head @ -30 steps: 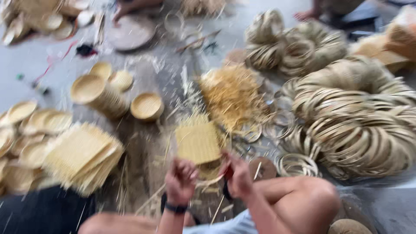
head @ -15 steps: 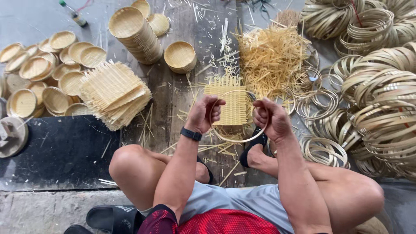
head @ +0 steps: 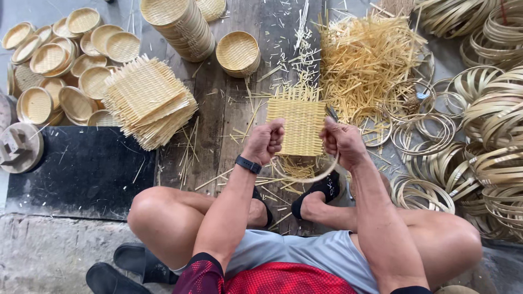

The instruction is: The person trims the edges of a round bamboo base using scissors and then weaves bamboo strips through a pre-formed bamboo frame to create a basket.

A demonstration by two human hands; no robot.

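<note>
Plank floor; woven square mat (head: pixel 303 126)

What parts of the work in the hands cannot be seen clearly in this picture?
- Head view: the near edge of the woven mat is hidden behind both fists.
- The bamboo ring shows only its lower arc; whether it touches the mat cannot be told.
- The dark tip beside the right hand is too small to identify.
- The left hand hides its palm.

No packages, labels, signs or screens in view.
</note>
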